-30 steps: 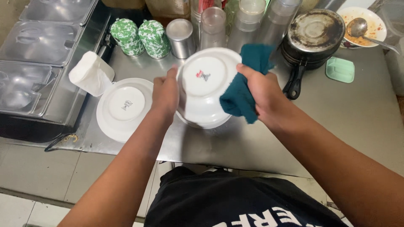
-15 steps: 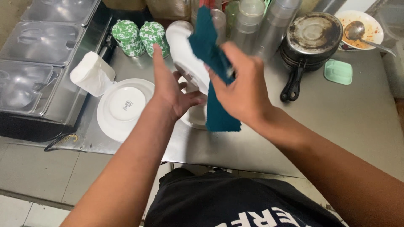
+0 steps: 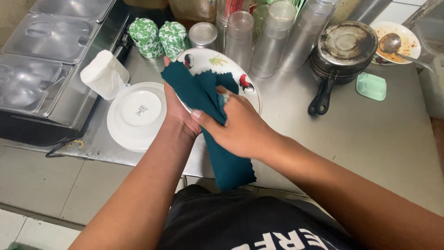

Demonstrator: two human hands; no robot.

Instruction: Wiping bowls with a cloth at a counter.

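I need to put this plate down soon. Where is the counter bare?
Bare steel counter lies right of the black pan handle and below the green soap dish. The back is crowded with plastic cups; an upturned white plate fills the left.

Feed looks evenly lit from here, soft daylight-type, no hard source in view. Steel bench [image 3: 370,139] shows a broad dull sheen, no blown highlights. Container lids [image 3: 51,39] top left give mild grey reflections. Soft shadow under the upturned white plate [image 3: 136,115] and beside the black pan [image 3: 344,48]. Focus is sharp mid-frame; slight motion smear on the teal cloth [image 3: 217,134] edge. Some wide-angle stretch at the bottom corners, forearms look elongated.
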